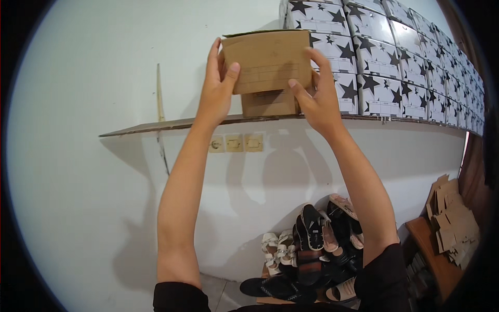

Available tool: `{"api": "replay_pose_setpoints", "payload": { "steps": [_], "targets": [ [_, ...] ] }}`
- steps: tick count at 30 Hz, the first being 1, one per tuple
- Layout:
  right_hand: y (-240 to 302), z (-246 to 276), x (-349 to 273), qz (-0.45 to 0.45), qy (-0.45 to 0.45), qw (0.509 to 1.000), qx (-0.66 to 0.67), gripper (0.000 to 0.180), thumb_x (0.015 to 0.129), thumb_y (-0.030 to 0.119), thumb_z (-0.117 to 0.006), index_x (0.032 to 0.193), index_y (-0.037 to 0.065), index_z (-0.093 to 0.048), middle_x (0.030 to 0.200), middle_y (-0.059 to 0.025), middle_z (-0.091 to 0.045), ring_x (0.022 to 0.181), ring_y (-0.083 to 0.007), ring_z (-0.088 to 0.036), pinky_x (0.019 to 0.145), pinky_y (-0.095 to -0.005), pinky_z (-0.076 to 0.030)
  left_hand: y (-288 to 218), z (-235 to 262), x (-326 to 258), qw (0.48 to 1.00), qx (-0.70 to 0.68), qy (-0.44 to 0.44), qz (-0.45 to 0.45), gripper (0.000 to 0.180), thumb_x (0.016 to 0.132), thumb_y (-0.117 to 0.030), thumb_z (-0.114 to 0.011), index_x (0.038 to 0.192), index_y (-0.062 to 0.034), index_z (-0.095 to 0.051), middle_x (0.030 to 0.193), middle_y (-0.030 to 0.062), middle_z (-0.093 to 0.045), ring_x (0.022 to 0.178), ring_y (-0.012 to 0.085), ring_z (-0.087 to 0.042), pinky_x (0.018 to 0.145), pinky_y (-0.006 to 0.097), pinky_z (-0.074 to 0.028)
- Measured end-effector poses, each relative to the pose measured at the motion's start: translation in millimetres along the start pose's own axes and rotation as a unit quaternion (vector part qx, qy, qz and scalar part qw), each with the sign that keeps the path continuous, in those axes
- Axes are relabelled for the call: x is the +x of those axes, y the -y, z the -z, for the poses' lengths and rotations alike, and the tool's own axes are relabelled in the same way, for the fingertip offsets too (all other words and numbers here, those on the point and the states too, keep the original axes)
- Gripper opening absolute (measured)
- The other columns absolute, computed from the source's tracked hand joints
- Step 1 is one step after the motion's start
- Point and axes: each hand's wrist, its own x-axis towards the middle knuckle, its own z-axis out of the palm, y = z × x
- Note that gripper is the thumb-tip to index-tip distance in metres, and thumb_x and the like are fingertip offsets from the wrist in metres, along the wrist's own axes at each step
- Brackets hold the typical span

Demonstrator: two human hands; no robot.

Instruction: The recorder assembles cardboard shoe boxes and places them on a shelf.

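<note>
Between my two raised hands is a brown cardboard box point(266, 54), held by its left and right sides. My left hand point(218, 86) has its thumb on the front face and its fingers round the left side. On the right side, my right hand point(318, 93) grips with the thumb near the lower front corner; its fingers are slightly blurred. Below and behind the held box, a second brown box point(270, 105) stands on the wall shelf point(176, 124). The held box overlaps its top, so I cannot tell whether the two touch.
White boxes with black stars point(382, 93) are stacked in rows along the shelf's right. Wall sockets and switches point(234, 143) sit beneath the shelf. A pile of sandals and shoes point(310, 229) lies below. Flattened cardboard point(455, 221) rests on a brown wooden surface point(429, 244) at right.
</note>
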Motion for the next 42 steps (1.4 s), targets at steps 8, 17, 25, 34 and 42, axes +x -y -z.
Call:
{"api": "replay_pose_setpoints", "payload": {
  "steps": [8,17,25,34,42],
  "targets": [
    [-51,-3,11,0.131,0.080,0.813,-0.561,0.036,0.087,0.029,-0.054,0.114,0.006,-0.056,0.123,-0.0105,-0.051,0.123,-0.0325,-0.039,0.098,-0.0580,-0.028,80,2,44,0.996,0.068,0.052,0.023,0.060,0.095,-0.027,-0.044,0.145,-0.0115,-0.014,0.140,0.0164,-0.035,0.129,0.0261,-0.035,0.106,0.035,-0.028],
    [-38,-14,-4,0.151,0.007,0.835,-0.530,0.029,0.084,0.028,-0.054,0.103,0.007,-0.061,0.114,-0.0073,-0.058,0.120,-0.0313,-0.043,0.102,-0.0598,-0.014,80,15,26,0.970,0.243,0.012,-0.019,0.051,0.095,-0.023,-0.039,0.143,-0.0125,-0.025,0.144,0.0170,-0.030,0.136,0.0295,-0.022,0.110,0.038,-0.020],
    [24,52,-117,0.093,-0.076,0.822,-0.557,0.025,0.077,0.013,-0.052,0.100,0.004,-0.060,0.112,-0.0124,-0.057,0.118,-0.0324,-0.045,0.106,-0.0482,-0.015,46,11,-152,0.971,0.054,-0.175,-0.152,0.048,0.088,-0.025,-0.035,0.127,0.0012,-0.046,0.140,0.0245,-0.031,0.132,0.0441,-0.023,0.108,0.054,-0.016],
    [113,86,-251,-0.100,-0.089,0.677,-0.724,0.028,0.072,0.003,-0.059,0.099,0.002,-0.058,0.109,-0.0162,-0.054,0.110,-0.0367,-0.046,0.099,-0.0482,-0.028,93,-51,-314,0.985,-0.090,-0.149,0.019,0.028,0.084,-0.025,-0.039,0.090,-0.0012,-0.054,0.100,0.0141,-0.054,0.100,0.0322,-0.048,0.093,0.047,-0.035],
    [190,145,-368,-0.333,-0.120,0.565,-0.746,0.032,0.071,0.007,-0.063,0.103,0.004,-0.059,0.111,-0.0174,-0.053,0.105,-0.0354,-0.050,0.091,-0.0412,-0.038,17,-181,-405,0.948,-0.205,0.214,0.114,0.017,0.076,-0.008,-0.060,0.093,-0.0041,-0.060,0.093,0.0119,-0.059,0.090,0.0296,-0.055,0.083,0.040,-0.041]
  ]
}}
